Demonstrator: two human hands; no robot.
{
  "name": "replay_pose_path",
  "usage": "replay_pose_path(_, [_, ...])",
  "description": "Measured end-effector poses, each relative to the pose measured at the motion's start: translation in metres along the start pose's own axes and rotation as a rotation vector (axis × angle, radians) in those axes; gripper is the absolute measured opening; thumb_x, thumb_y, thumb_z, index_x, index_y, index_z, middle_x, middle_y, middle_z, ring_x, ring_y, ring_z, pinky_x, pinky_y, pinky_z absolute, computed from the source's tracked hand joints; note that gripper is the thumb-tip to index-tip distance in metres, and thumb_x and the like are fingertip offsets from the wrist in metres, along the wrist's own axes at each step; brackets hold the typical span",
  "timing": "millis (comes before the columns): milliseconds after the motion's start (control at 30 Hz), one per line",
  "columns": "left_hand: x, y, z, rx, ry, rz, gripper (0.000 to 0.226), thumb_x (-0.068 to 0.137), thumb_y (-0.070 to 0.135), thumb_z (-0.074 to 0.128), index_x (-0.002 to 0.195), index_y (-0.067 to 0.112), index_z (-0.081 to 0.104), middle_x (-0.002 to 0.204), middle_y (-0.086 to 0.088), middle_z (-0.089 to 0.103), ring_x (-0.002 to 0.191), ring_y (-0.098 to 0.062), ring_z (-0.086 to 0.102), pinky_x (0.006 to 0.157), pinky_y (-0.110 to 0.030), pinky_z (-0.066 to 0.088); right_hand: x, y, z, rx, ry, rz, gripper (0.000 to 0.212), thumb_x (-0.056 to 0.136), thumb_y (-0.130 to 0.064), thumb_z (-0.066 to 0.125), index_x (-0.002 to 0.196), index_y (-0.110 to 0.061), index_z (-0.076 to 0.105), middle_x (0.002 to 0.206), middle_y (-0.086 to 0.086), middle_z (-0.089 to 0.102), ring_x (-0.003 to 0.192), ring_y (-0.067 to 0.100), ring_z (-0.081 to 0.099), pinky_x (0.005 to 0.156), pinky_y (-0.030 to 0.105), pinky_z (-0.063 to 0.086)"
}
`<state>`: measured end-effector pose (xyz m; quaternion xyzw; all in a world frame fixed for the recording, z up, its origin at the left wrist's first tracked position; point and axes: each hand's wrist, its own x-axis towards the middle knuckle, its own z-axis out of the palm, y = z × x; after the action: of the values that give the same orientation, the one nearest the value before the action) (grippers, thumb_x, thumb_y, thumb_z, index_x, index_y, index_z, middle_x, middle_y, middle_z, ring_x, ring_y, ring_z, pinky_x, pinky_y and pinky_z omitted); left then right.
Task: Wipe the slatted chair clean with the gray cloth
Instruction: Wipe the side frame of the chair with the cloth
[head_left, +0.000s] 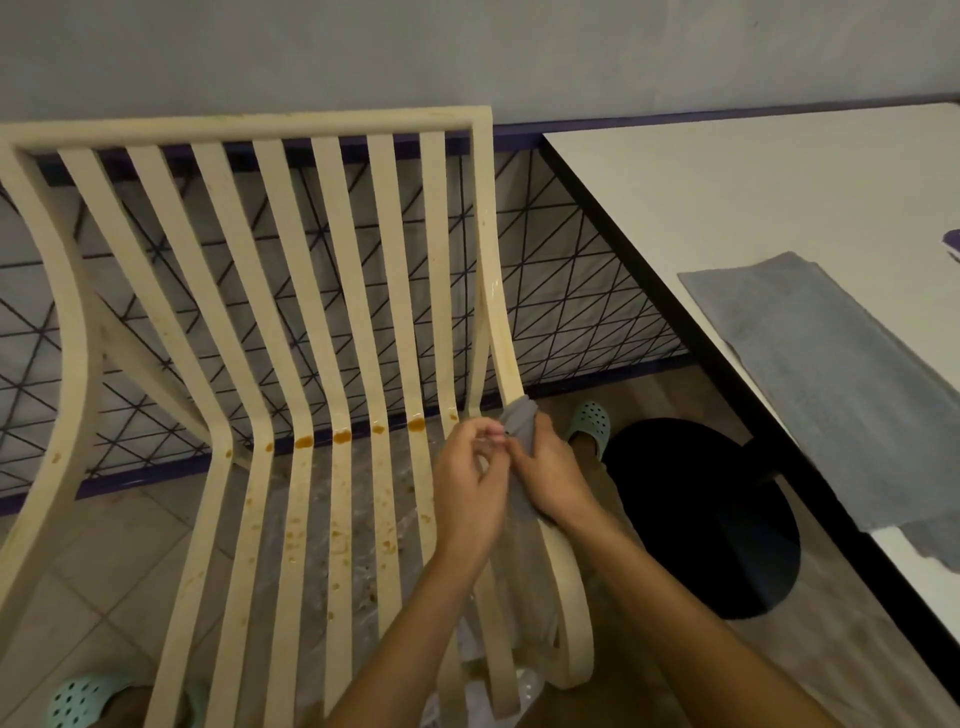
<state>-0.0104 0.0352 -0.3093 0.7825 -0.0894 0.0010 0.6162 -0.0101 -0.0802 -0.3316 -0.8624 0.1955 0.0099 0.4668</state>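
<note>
Two bare forearms enter from the bottom edge, meeting at the chair's right side rail. Right hand (553, 480) curled round the gray cloth (521, 423), which is wrapped about the rail where seat bends up into backrest; a bunch of cloth pokes out above the knuckles, more trails below the palm. Left hand (470, 486) just beside it, fingers curled, fingertips pinching the cloth's edge (contact looks slight, partly hidden by the fingers themselves).

Slatted chair (291, 332): cream, slats running from seat up into back. Orange-brown stains (415, 424) sit in a row along the bend of several slats; smaller spatters scattered down the seat slats. The right rail above the cloth shows a wet sheen.

Pale green clogs: one (589, 422) just past the hands, another (85, 701) at the lower left corner. Tiled floor (93, 587) beneath.

To the right, a white worktop (753, 182) with a dark edge, on a black round base (711, 514). A second gray cloth (826, 384) lies flat on it, one end hanging over the near edge.

Behind the chair, a dark wire lattice panel (571, 291), then a gray wall (467, 52).
</note>
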Motion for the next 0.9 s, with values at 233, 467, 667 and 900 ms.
replay_pose_path(233, [-0.030, -0.005, 0.027, 0.014, 0.028, 0.104, 0.021, 0.091, 0.010, 0.060, 0.110, 0.020, 0.057, 0.118, 0.009, 0.047, 0.113, -0.003, 0.048, 0.092, -0.015, 0.042, 0.033, -0.013, -0.007, 0.024, -0.104, 0.054, 0.037, 0.099, -0.038, 0.047, 0.121, -0.009, 0.041, 0.109, 0.008, 0.060, 0.097, 0.022, 0.061, 0.079, 0.039, 0.053])
replay_pose_path(467, [-0.071, -0.021, 0.043, -0.247, -0.279, -0.472, 0.080, 0.080, 0.064, 0.060, 0.144, 0.057, 0.013, 0.129, 0.013, 0.060, 0.118, -0.018, 0.059, 0.099, -0.051, 0.048, 0.074, -0.027, -0.010, 0.183, -0.174, 0.103, 0.035, 0.098, -0.036, 0.049, 0.120, -0.010, 0.058, 0.113, 0.010, 0.065, 0.108, 0.024, 0.061, 0.095, 0.040, 0.050])
replay_pose_path(667, [-0.064, -0.016, 0.040, -0.297, -0.316, -0.473, 0.055, 0.096, 0.025, 0.056, 0.143, 0.038, 0.030, 0.112, 0.002, 0.069, 0.091, -0.019, 0.070, 0.079, -0.038, 0.058, 0.060, -0.031, 0.000, -0.035, 0.009, 0.019, 0.035, 0.100, -0.036, 0.045, 0.122, -0.009, 0.039, 0.107, 0.010, 0.059, 0.093, 0.024, 0.061, 0.075, 0.037, 0.052])
replay_pose_path(900, [-0.058, -0.015, 0.014, -0.308, -0.012, -0.475, 0.023, 0.097, 0.024, 0.054, 0.117, 0.036, 0.053, 0.106, 0.007, 0.063, 0.095, -0.010, 0.062, 0.073, -0.023, 0.050, 0.020, -0.014, -0.011, 0.045, -0.132, 0.037, 0.044, 0.101, -0.039, 0.043, 0.136, -0.014, 0.036, 0.120, 0.005, 0.057, 0.107, 0.022, 0.058, 0.084, 0.034, 0.047])
